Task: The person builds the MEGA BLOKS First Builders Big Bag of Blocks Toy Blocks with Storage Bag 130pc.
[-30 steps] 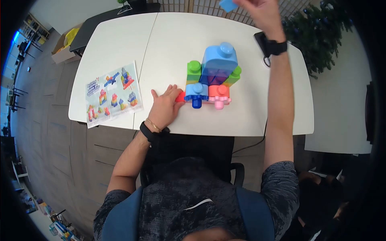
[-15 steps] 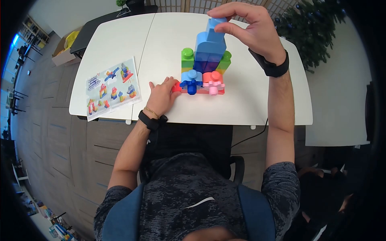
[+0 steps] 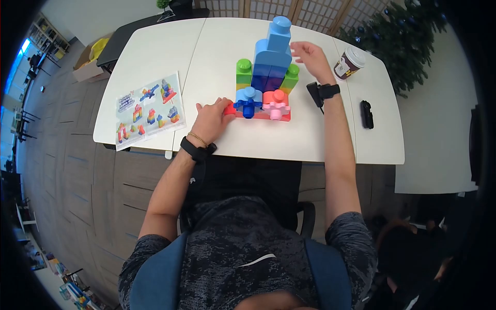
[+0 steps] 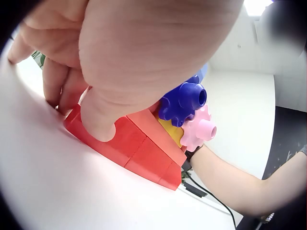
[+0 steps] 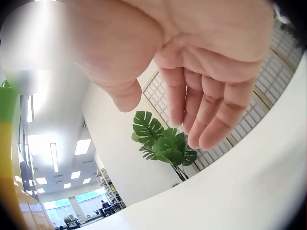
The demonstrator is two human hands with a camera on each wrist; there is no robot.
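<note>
A tower of toy building blocks stands on the white table, topped by a light blue block [image 3: 279,32]. Green blocks [image 3: 244,67] flank its dark blue middle. In front sit a dark blue gear [image 3: 248,107] and a pink gear [image 3: 276,107]. My left hand [image 3: 210,121] holds the left end of the red base [image 4: 139,148]. In the left wrist view its thumb [image 4: 100,120] lies along the base's near side, with the fingers round the end. My right hand [image 3: 311,58] is just right of the tower, fingers loosely bent, holding nothing; its palm [image 5: 192,43] shows in the right wrist view.
A picture sheet of block models [image 3: 150,109] lies at the table's left. A paper cup [image 3: 350,63] and a small black object [image 3: 367,114] are on the right side. A decorated green tree [image 3: 398,44] stands past the right corner.
My right hand brought a light blue block onto the tower's top, let it go and moved down to the tower's right side. The left hand stays at the red base.
</note>
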